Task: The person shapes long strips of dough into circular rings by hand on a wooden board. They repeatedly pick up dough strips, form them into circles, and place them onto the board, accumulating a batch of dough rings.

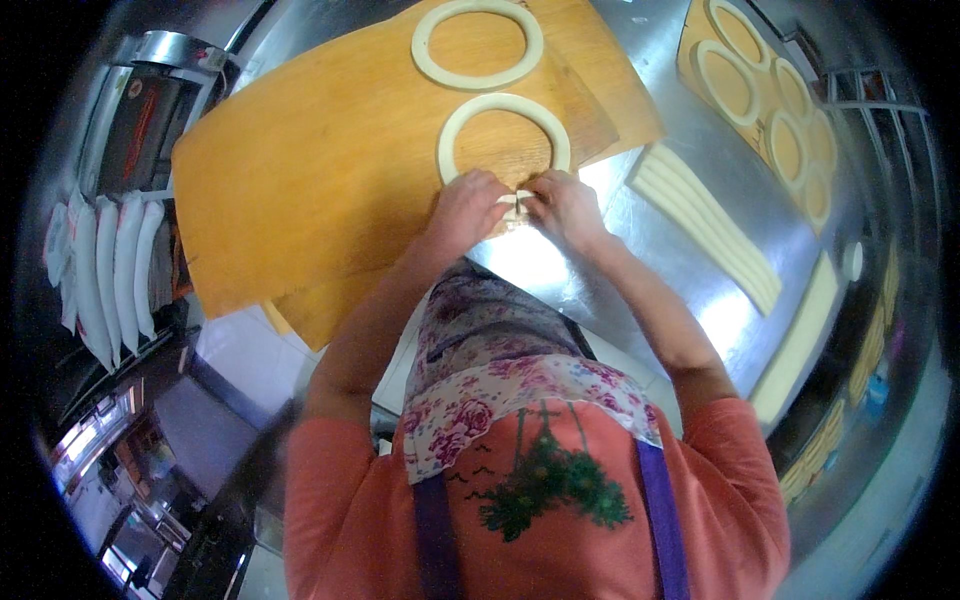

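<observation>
A pale dough ring (pixel 505 103) lies near the front edge of a yellow-brown sheet (pixel 300 180). Its two ends come close together at the side nearest me, with a narrow gap between them. My left hand (pixel 468 210) is closed round one end, and my right hand (pixel 565 208) is closed round the other. Just beyond lies a second dough ring (pixel 420 50), its loop complete. The undersides of the held ends are hidden by my fingers.
Several dough strips (pixel 705 230) lie side by side on the metal table (pixel 660 300) to my right, with a long dough slab (pixel 800 340) beyond them. At the far right, another sheet (pixel 690 50) bears several dough rings. Long white packages (pixel 125 260) hang at the left.
</observation>
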The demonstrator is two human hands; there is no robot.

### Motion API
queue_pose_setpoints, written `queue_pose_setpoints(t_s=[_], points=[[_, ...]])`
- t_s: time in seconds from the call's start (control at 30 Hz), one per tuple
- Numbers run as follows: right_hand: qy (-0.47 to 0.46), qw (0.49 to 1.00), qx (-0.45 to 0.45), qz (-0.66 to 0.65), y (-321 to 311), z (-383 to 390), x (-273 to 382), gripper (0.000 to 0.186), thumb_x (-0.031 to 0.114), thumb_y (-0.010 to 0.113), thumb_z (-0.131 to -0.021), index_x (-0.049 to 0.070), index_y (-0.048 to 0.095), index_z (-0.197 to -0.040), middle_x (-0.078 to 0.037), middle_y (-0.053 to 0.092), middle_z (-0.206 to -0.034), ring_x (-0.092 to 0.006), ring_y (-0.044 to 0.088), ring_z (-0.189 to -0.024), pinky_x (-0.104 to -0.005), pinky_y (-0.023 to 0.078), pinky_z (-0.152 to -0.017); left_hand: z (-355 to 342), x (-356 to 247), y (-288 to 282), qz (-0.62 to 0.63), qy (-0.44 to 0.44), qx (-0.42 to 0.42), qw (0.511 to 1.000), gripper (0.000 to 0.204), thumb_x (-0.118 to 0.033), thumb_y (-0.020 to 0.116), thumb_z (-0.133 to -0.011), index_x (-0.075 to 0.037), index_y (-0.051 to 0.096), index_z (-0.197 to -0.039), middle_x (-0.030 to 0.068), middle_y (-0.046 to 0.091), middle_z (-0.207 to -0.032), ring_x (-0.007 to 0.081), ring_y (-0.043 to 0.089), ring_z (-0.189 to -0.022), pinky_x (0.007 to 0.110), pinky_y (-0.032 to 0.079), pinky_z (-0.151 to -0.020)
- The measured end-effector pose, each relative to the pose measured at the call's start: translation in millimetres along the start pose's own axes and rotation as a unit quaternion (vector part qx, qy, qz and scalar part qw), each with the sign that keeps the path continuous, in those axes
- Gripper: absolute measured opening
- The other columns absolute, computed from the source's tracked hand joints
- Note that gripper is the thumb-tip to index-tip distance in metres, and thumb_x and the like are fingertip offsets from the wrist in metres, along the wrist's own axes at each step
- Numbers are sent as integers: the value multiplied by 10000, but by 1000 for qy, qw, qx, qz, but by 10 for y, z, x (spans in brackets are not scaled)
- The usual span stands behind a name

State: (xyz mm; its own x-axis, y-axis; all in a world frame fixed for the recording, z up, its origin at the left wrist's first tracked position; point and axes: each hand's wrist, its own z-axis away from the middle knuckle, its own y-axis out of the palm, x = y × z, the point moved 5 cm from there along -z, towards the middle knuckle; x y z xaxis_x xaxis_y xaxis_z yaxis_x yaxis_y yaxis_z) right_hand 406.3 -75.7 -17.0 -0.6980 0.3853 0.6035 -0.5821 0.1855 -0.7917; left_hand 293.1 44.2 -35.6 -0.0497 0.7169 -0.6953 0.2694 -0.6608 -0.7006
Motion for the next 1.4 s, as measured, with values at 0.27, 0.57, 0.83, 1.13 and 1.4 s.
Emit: queue_pose_setpoints(t_s=[0.27, 0.57, 0.83, 1.13, 1.4], points=[[23, 996, -61, -57, 80, 23, -38, 178, 154, 641, -874, 21, 697, -977, -184, 657, -950, -375, 617, -938, -458, 489, -845, 16, -31, 11, -13, -38, -43, 998, 189, -195, 688, -849, -25, 689, -931, 168, 626, -905, 374, 595, -892, 454, 482, -777], [32, 994, -78, -68, 156, 40, 19, 159, 113, 638, -849, 14, 697, -959, -186, 659, -934, -381, 610, -934, -456, 481, -854, 32, -33, 27, 13, -25, -80, 996, 156, -151, 705, -805, -19, 682, -884, 149, 627, -905, 369, 590, -902, 454, 473, -779], [-24, 995, -92, -37, 246, 33, 4, 171, 42, 619, -790, 28, 698, -941, -183, 653, -912, -366, 612, -905, -456, 486, -830, 19, -38, 67, 6, 13, -70, 997, 117, -102, 701, -782, -11, 655, -838, 148, 608, -869, 369, 571, -873, 448, 472, -763], [-41, 995, -68, -61, 114, 13, 82, 165, 61, 650, -772, 32, 710, -922, -150, 663, -874, -356, 623, -839, -460, 495, -771, 20, 43, 10, -49, -35, -2, 998, 233, -98, 716, -758, -17, 706, -976, 160, 662, -964, 359, 592, -954, 457, 452, -894], [-117, 986, -93, 72, 256, -30, 88, 233, 240, 741, -764, 70, 717, -922, -95, 676, -920, -303, 633, -858, -423, 477, -765, 99, 105, -40, 0, -43, 16, 999, 330, -107, 719, -763, -19, 695, -1080, 188, 670, -1024, 370, 586, -1045, 472, 434, -968]])
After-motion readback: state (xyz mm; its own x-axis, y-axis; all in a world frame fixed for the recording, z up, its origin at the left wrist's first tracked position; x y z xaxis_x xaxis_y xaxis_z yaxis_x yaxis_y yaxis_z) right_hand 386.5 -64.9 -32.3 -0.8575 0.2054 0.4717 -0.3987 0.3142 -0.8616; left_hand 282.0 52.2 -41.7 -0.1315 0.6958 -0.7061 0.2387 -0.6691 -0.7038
